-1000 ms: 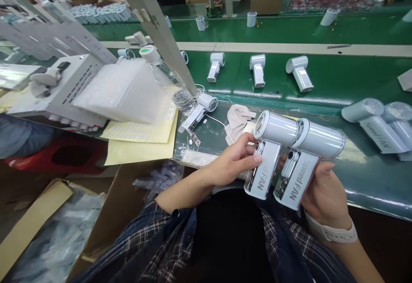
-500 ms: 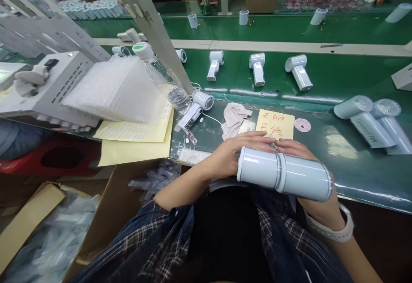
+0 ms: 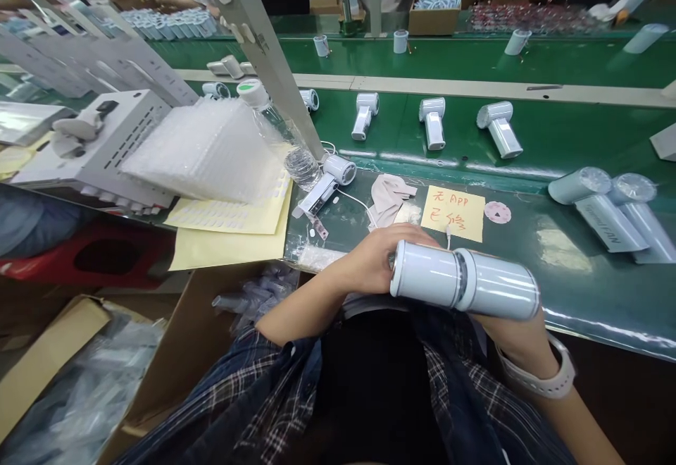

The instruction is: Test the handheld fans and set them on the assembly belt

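Note:
Two pale blue handheld fans lie end to end in my hands at the near edge of the dark green bench (image 3: 581, 289). The left fan (image 3: 425, 283) is gripped by my left hand (image 3: 370, 264). The right fan (image 3: 501, 294) rests over my right hand (image 3: 507, 335), which is mostly hidden beneath it. Only the barrels face me; the handles point away and are out of sight. Just beyond them a yellow note (image 3: 453, 213) with red writing is stuck to the bench.
Three fans (image 3: 433, 121) lie on the green conveyor belt (image 3: 554, 134) beyond. Two more fans (image 3: 607, 204) lie at the right. A fan on a cable (image 3: 327, 183), a water bottle (image 3: 279, 134), bubble-wrap sheets (image 3: 205, 151) and yellow label sheets (image 3: 232, 229) sit left. Cardboard boxes (image 3: 68, 373) stand below.
The two fans, first held upright with handles toward me, have been tipped over so only their barrels show. They now sit slightly lower, uncovering the yellow note.

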`<state>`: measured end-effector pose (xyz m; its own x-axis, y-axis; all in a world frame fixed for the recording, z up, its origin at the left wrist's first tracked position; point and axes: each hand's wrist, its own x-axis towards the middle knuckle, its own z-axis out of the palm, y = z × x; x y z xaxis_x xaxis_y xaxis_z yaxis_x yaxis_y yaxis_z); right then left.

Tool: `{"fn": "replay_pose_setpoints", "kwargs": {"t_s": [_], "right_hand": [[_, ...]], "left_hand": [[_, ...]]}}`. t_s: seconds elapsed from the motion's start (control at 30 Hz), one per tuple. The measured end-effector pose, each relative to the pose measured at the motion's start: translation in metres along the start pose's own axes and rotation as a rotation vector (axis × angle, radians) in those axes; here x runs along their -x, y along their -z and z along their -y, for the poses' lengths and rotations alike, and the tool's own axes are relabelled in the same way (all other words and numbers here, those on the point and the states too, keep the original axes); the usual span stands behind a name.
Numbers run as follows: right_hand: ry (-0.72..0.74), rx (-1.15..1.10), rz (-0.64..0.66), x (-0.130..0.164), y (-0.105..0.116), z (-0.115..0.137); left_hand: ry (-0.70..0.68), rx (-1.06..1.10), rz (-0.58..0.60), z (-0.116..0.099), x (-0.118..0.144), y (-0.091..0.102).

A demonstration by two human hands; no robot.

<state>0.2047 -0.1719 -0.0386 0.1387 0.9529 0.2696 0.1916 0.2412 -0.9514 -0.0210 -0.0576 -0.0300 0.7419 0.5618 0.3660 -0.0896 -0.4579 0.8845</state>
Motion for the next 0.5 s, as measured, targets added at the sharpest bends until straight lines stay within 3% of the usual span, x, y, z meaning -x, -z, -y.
{"fn": "replay_pose_setpoints", "kwargs": {"t_s": [0.1, 0.23, 0.4, 0.5], "right_hand": [[-0.152, -0.065, -0.061, 0.002, -0.005, 0.001], [-0.273, -0.224, 0.021, 0.003, -0.007, -0.001], [-0.43, -0.351, 0.008, 0.006, -0.014, -0.01], [-0.346, -0.252, -0.072, -0.004, -0.008, -0.012]], "left_hand": [[0.224, 0.055, -0.069, -0.005, 0.004, -0.005], [0.435, 0.14, -0.081, -0.012, 0.008, -0.015], [0.45, 0.192, -0.075, -0.008, 0.003, -0.026], [0.396, 0.216, -0.15, -0.001, -0.008, -0.024]]}}
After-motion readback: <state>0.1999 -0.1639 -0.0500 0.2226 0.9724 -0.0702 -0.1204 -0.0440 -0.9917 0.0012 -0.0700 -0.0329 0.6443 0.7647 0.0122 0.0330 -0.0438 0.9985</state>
